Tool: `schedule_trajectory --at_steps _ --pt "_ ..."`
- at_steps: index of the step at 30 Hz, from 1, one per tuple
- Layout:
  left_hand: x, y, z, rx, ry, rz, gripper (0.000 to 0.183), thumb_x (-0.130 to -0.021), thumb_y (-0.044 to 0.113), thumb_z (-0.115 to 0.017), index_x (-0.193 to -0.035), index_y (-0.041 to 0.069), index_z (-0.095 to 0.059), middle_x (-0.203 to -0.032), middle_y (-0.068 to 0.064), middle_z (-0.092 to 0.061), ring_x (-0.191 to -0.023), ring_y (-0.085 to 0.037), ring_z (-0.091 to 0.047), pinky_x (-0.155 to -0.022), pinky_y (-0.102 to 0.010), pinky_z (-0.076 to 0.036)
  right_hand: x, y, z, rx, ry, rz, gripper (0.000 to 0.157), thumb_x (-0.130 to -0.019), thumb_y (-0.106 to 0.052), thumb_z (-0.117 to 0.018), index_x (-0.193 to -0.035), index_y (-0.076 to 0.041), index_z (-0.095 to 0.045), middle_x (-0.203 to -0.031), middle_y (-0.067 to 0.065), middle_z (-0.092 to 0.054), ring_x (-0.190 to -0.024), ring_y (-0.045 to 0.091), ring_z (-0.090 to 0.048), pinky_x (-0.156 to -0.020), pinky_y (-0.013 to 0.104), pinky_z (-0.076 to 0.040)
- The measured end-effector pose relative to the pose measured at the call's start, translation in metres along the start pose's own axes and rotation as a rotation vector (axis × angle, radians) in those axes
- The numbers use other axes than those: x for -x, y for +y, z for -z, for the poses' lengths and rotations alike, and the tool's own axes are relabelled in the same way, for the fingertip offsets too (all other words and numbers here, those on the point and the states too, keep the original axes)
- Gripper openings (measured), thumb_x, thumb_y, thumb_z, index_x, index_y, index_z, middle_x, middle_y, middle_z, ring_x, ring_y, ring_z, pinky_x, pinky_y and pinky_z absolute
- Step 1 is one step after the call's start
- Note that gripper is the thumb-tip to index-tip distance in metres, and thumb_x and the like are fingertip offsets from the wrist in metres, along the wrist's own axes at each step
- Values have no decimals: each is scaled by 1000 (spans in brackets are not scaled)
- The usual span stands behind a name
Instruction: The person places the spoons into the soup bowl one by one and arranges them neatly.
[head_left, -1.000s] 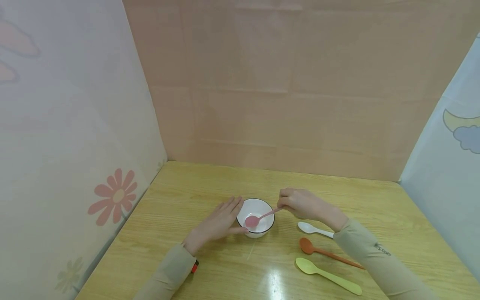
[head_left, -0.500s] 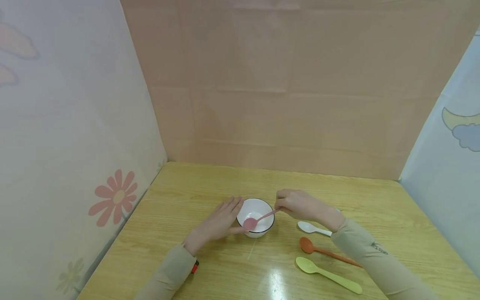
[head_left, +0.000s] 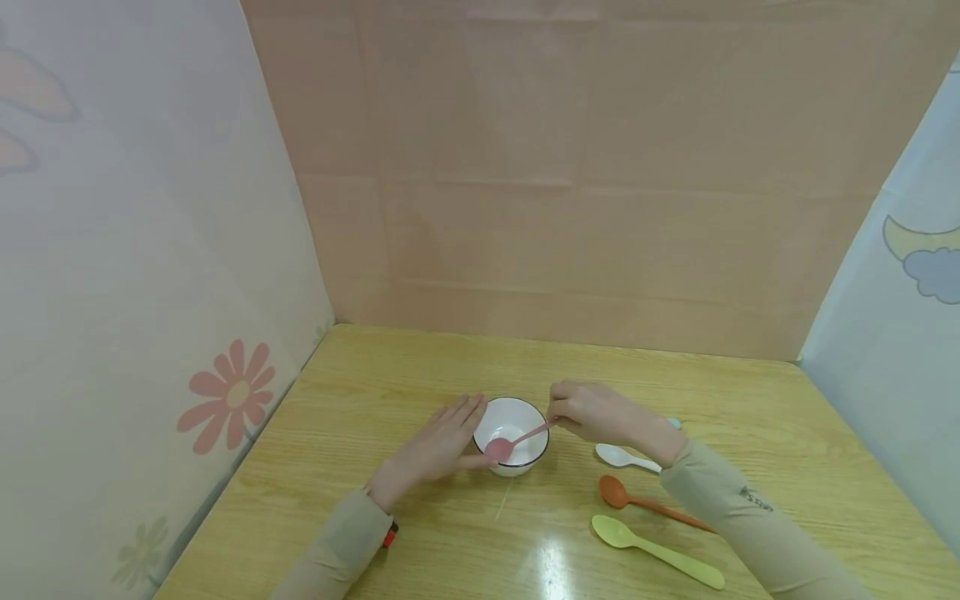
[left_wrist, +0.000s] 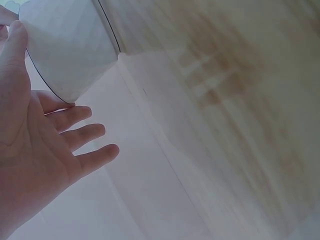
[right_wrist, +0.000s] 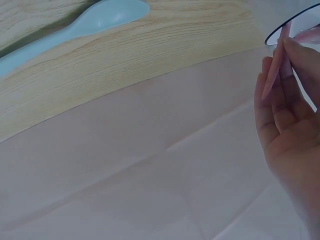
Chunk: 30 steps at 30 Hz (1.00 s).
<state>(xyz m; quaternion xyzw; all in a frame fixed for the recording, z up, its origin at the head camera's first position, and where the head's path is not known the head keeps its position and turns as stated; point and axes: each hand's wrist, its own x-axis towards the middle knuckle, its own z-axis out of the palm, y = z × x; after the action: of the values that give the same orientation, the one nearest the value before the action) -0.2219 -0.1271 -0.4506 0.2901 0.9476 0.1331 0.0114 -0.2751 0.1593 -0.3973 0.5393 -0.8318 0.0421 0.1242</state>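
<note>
Pink spoon (head_left: 502, 449) slants into white bowl (head_left: 514, 471), scoop at seven o'clock; probably light, stiff plastic. Left hand (head_left: 437, 442), fingers straight, touches rim at nine; smooth bowl likely slides, needs steadying there. Right hand (head_left: 597, 412) pinches handle at two, good hold.

The table (head_left: 405, 371) is yellowish wood with stripy lines and a bright shiny spot (head_left: 552, 571) near the front; a white, black-rimmed bowl (head_left: 512, 470) sits on it; to its right lie four spoons, one behind another: a yellow spoon (head_left: 652, 547) nearest, then an orange spoon (head_left: 617, 493), a white spoon (head_left: 621, 457) and a light blue spoon (right_wrist: 85, 25) farthest back.
</note>
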Motion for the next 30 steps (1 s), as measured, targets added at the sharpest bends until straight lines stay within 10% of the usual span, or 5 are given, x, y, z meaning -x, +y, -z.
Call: schedule_trajectory --at_steps 30 --pt "2 1 2 19 -1 2 94 -93 62 -56 -156 0 -25 -164 -16 -26 -152 -39 -25 -119 -60 -31 7 10 26 11 45 -29 15 -78 -10 -83 -90 -13 -75 -86 -2 -65 -76 9 -61 -64 22 -54"
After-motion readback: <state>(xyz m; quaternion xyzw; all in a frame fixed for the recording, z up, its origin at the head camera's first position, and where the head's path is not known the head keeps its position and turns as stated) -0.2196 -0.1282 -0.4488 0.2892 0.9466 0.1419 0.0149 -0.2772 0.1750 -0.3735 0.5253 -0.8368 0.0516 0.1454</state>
